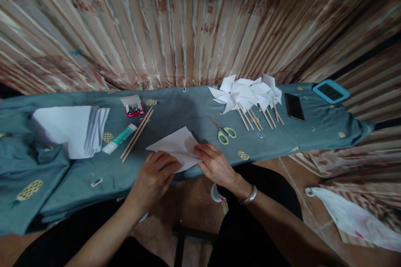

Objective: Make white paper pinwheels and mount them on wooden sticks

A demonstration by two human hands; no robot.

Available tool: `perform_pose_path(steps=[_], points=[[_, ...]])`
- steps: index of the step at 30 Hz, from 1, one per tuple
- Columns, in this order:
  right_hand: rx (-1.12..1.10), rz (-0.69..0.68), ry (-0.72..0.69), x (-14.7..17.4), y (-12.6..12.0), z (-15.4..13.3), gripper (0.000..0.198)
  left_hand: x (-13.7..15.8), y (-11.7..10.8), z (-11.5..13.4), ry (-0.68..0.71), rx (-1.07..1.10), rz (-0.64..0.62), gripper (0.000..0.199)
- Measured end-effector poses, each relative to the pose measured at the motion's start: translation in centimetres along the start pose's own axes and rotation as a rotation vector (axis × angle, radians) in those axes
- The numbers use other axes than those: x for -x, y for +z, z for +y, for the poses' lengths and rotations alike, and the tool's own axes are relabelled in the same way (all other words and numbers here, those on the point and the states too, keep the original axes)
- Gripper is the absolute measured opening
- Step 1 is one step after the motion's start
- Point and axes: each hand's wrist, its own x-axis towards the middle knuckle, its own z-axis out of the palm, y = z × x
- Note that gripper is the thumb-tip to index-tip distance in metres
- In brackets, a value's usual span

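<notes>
A creased white paper sheet (179, 144) lies at the table's near edge, one corner pointing away from me. My left hand (158, 171) grips its near left edge, fingers curled over it. On the right, my right hand (214, 162) pinches the opposite edge between thumb and fingers; a bracelet is on that wrist. Beyond my right hand lie scissors (226, 133) with green handles, their blades pointing up and left. Left of the sheet are two wooden sticks (137, 134) and a green-and-white glue stick (119, 138).
A stack of white paper (67, 127) lies at the left, near a small red-and-white box (134, 109) of metal pins. Several white paper pinwheels (241, 91) on sticks overlap at the back right, beside a black phone (294, 106) and a blue-framed device (331, 91). Curtains (188, 25) hang behind.
</notes>
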Motion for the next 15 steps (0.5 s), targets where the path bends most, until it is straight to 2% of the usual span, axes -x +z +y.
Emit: perform_pose_path(steps=[8,15], points=[[0.209,0.143,-0.055,-0.1,-1.0,0.6,0.023,-0.8,0.0,0.0,0.012,-0.087,0.012,0.017],[0.250,0.082,-0.126,0.5,-1.4,-1.1,0.023,0.4,0.4,-1.6,-0.070,-0.246,-0.123,0.023]])
